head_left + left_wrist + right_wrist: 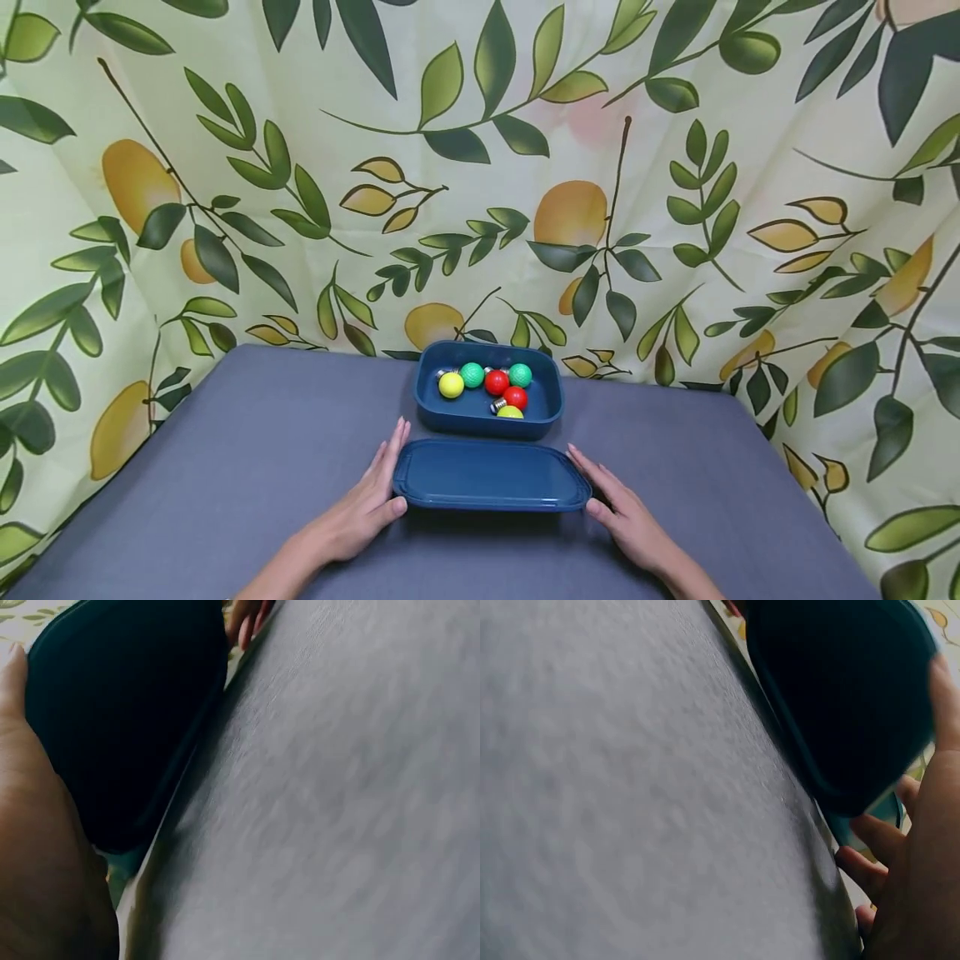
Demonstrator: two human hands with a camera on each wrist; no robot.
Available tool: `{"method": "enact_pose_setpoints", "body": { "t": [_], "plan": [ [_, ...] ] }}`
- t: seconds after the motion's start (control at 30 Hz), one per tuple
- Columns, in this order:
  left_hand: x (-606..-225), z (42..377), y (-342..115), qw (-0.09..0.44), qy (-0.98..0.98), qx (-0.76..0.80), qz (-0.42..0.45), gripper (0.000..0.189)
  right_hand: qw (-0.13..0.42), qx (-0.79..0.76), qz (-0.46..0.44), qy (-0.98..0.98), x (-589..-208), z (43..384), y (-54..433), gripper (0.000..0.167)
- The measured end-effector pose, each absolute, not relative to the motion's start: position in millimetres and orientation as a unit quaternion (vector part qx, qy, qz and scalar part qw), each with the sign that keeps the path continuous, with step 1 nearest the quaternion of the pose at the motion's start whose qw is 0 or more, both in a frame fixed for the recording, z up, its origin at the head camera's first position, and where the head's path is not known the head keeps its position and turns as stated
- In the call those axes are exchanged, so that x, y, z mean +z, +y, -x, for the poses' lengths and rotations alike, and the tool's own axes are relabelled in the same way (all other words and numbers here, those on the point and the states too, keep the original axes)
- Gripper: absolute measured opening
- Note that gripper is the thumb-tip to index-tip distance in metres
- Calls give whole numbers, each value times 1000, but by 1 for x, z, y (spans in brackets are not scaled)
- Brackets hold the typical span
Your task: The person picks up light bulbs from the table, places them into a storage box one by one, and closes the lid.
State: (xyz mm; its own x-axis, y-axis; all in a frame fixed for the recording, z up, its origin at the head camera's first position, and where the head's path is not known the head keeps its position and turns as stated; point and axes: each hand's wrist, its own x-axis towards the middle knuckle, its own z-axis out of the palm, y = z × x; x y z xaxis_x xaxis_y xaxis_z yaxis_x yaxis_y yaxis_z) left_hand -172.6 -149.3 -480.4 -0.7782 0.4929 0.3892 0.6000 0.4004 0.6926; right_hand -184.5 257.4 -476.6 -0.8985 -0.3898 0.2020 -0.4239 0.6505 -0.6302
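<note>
A flat dark blue lid (491, 475) with rounded corners is held level, slightly over the grey tabletop, with a shadow under its front edge. My left hand (367, 496) holds its left end, thumb at the near corner and fingers along the side. At the other end my right hand (626, 512) holds it the same way. The wrist views show the lid's dark underside (127, 712) from below. Just behind it stands a matching blue box (480, 427), uncovered, with several small bulbs inside: red (497, 382), green (520, 375) and yellow (451, 385).
A grey cloth-covered table (262, 433) spreads out on both sides of the box. Behind and around it hangs a pale curtain (480, 192) printed with leaves and orange fruit, close to the table's back edge.
</note>
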Motion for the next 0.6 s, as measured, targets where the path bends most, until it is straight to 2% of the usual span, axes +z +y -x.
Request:
{"method": "enact_pose_setpoints", "body": {
  "t": [0.13, 0.23, 0.3, 0.47, 0.6],
  "plan": [
    [-477, 171, -143, 40, -845, -445, 293, 99, 4, 392, -210, -895, -473, 182, 253, 51],
    [-473, 168, -137, 21, -862, -441, 248, 115, -31, 430, -208, -878, -471, 181, 249, 52],
    [-471, 166, -134, 18, -866, -444, 229, 118, -41, 453, -217, -864, -470, 179, 247, 54],
    [-464, 163, -125, 50, -847, -478, 225, 97, -5, 469, -188, -863, -464, 173, 236, 68],
    [-455, 165, -115, 119, -829, -495, 232, 85, 56, 449, -114, -884, -453, 170, 219, 90]
  ]
}}
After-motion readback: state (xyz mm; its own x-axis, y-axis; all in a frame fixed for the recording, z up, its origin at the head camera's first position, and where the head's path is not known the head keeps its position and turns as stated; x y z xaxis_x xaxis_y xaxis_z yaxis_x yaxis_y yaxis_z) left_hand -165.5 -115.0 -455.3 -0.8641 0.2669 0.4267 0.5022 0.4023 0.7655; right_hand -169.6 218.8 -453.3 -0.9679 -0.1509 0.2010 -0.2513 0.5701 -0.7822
